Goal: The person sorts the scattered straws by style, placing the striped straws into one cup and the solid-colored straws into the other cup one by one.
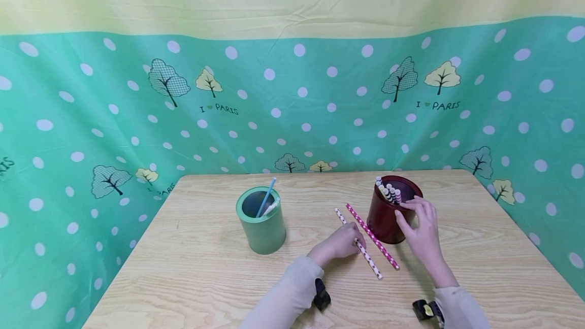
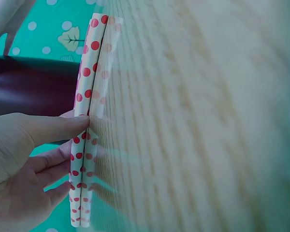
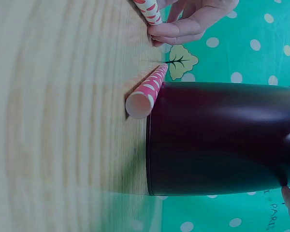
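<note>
My left hand (image 1: 344, 241) pinches a white paper straw with red dots (image 1: 368, 259) near its middle, low over the wooden table. Its thumb lies across the straw (image 2: 87, 72) in the left wrist view, with the other fingers behind. Just right of it lies a pink paper straw with white dots (image 1: 372, 236), beside the foot of a dark red cylindrical holder (image 1: 385, 221). My right hand (image 1: 422, 227) grips that holder at its rim, thumb on the near side. Several patterned paper straws (image 1: 390, 193) stand inside the holder, leaning on its left side.
A green cylindrical holder (image 1: 264, 235) stands on the left of the table (image 1: 205, 268), with a blue straw (image 1: 266, 197) and a pale straw (image 1: 271, 207) in it. A green dotted cloth (image 1: 315, 116) hangs behind the table and at both sides.
</note>
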Action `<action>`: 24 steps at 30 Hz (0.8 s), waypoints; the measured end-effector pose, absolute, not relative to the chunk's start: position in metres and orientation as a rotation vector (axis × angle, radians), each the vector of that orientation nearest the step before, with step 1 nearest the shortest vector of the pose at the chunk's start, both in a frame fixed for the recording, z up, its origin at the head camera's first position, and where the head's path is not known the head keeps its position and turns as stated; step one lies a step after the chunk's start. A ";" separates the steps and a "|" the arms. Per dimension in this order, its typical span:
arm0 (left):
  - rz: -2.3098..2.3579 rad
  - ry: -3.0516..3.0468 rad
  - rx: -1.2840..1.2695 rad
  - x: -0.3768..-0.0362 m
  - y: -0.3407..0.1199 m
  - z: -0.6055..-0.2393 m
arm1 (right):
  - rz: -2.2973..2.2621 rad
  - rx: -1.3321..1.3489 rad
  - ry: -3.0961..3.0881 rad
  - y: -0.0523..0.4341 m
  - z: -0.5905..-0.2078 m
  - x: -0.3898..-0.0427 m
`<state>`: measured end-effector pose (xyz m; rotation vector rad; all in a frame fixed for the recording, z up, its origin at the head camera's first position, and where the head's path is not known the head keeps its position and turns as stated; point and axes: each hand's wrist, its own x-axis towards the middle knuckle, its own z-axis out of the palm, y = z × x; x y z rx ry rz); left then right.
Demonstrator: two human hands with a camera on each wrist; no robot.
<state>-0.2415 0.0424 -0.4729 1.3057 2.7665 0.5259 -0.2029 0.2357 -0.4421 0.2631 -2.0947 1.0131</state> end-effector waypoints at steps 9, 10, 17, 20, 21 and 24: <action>0.537 2.798 1.335 -0.241 0.040 -0.474 | 1.032 0.249 -2.109 0.235 -0.441 -0.202; 0.540 2.806 1.335 -0.241 0.039 -0.474 | 1.032 0.249 -2.109 0.235 -0.441 -0.202; 0.617 2.846 1.338 -0.238 0.038 -0.471 | 1.036 0.237 -2.115 0.236 -0.441 -0.202; 0.662 2.856 1.358 -0.235 0.038 -0.468 | 1.043 0.236 -2.117 0.236 -0.440 -0.202; 0.673 2.860 1.364 -0.234 0.038 -0.467 | 1.042 0.235 -2.119 0.236 -0.440 -0.202; 0.748 2.865 1.360 -0.232 0.036 -0.464 | 1.047 0.237 -2.117 0.235 -0.441 -0.202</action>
